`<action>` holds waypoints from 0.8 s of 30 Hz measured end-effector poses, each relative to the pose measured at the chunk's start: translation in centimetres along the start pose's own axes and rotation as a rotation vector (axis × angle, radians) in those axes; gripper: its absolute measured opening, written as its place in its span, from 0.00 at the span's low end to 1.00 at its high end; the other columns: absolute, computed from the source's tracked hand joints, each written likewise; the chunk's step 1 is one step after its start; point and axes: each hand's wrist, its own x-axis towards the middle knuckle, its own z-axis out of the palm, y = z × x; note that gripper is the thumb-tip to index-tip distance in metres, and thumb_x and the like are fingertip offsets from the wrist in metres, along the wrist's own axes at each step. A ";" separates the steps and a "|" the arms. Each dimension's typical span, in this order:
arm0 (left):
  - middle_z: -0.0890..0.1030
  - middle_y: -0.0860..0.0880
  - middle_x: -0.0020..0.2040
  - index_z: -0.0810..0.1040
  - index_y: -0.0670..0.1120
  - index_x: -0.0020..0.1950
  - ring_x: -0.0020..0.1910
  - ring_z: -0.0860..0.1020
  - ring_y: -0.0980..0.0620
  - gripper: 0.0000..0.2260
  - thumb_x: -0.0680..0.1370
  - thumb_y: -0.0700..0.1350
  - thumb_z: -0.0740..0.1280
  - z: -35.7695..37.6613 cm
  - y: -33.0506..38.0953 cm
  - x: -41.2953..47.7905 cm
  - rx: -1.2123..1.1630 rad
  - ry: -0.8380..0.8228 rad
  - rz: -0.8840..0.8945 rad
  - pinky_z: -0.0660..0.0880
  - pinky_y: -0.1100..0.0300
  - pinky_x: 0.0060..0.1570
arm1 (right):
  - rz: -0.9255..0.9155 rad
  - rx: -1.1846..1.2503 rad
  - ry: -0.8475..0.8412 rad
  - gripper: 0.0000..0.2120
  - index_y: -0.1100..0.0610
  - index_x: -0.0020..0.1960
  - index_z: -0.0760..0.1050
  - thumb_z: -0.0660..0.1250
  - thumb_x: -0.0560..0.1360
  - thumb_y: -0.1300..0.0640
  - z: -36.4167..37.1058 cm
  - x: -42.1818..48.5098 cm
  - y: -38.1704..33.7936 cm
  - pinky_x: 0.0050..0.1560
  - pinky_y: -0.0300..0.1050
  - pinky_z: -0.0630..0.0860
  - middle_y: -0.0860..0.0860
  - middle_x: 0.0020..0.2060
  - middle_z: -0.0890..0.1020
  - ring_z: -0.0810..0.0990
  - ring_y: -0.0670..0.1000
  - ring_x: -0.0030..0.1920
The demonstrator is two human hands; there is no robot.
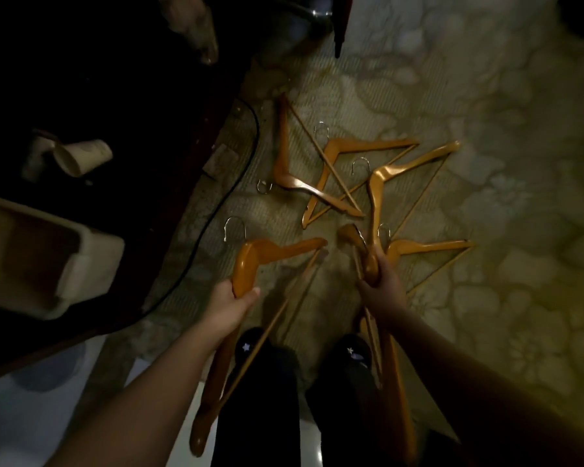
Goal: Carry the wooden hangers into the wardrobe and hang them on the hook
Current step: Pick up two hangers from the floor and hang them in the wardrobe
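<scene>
Left hand point(230, 299): fingers wrapped round a hanger point(253, 256) just under its bend, lifted clear of the carpet point(486, 96), wire hook pointing far.

Right hand point(383, 289): closed on a second hanger point(395, 382) that hangs down beside the leg. It also seems to hold the near tip of a third point(374, 203), which reaches out over the floor. Exact count in this grip unclear.

Beyond the hands, loose hangers point(284, 146) lie crossed on the carpet, one just right of the right hand. Cable point(240, 176) and dark desk point(149, 112) at left. Wardrobe and hook not in view.

Step, by my reading: gathering. Next move calls for lifting the remaining ones without snagging their crossed bars, then turning toward the wardrobe.
</scene>
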 end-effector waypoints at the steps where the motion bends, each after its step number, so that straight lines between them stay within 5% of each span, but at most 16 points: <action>1: 0.72 0.48 0.32 0.72 0.46 0.39 0.33 0.72 0.52 0.07 0.78 0.43 0.64 -0.4 0.4 -1.5 -0.003 -0.012 0.012 0.69 0.58 0.36 | -0.012 -0.010 -0.037 0.31 0.44 0.70 0.61 0.69 0.70 0.51 -0.9 -1.0 -0.4 0.62 0.63 0.73 0.51 0.65 0.73 0.72 0.54 0.65; 5: 0.71 0.50 0.29 0.71 0.48 0.35 0.30 0.71 0.52 0.10 0.77 0.44 0.66 -2.0 2.5 -8.0 -0.013 -0.053 0.018 0.69 0.57 0.35 | -0.059 -0.195 -0.165 0.31 0.48 0.67 0.66 0.68 0.65 0.46 -4.6 -5.7 -2.4 0.59 0.60 0.75 0.52 0.57 0.78 0.77 0.54 0.60; 9: 0.70 0.49 0.29 0.71 0.46 0.35 0.28 0.70 0.53 0.11 0.77 0.43 0.66 -3.2 5.2 -14.9 0.005 -0.050 0.052 0.68 0.60 0.32 | -0.061 -0.292 -0.210 0.20 0.57 0.62 0.70 0.68 0.72 0.61 -8.3 -12.3 -7.3 0.54 0.50 0.76 0.51 0.48 0.78 0.78 0.53 0.52; 14: 0.68 0.50 0.30 0.71 0.43 0.39 0.28 0.69 0.54 0.08 0.76 0.43 0.66 -5.1 7.9 -23.2 0.091 -0.095 0.162 0.67 0.62 0.32 | -0.068 -0.236 -0.287 0.11 0.51 0.52 0.69 0.67 0.73 0.61 -12.4 -20.5 -12.9 0.33 0.29 0.73 0.47 0.34 0.75 0.77 0.39 0.31; 19: 0.69 0.49 0.30 0.73 0.42 0.41 0.29 0.70 0.53 0.06 0.76 0.43 0.66 -7.2 8.4 -30.1 0.094 -0.075 0.201 0.69 0.61 0.33 | -0.088 -0.257 -0.312 0.13 0.49 0.57 0.70 0.65 0.75 0.61 -14.1 -27.0 -16.0 0.44 0.39 0.73 0.45 0.39 0.76 0.76 0.43 0.39; 24: 0.70 0.50 0.28 0.72 0.46 0.36 0.27 0.71 0.54 0.09 0.76 0.42 0.67 -9.5 7.8 -35.7 -0.070 -0.033 0.200 0.69 0.62 0.31 | -0.188 -0.282 -0.322 0.11 0.53 0.57 0.71 0.64 0.76 0.61 -14.2 -31.4 -18.6 0.40 0.29 0.69 0.44 0.40 0.77 0.76 0.40 0.41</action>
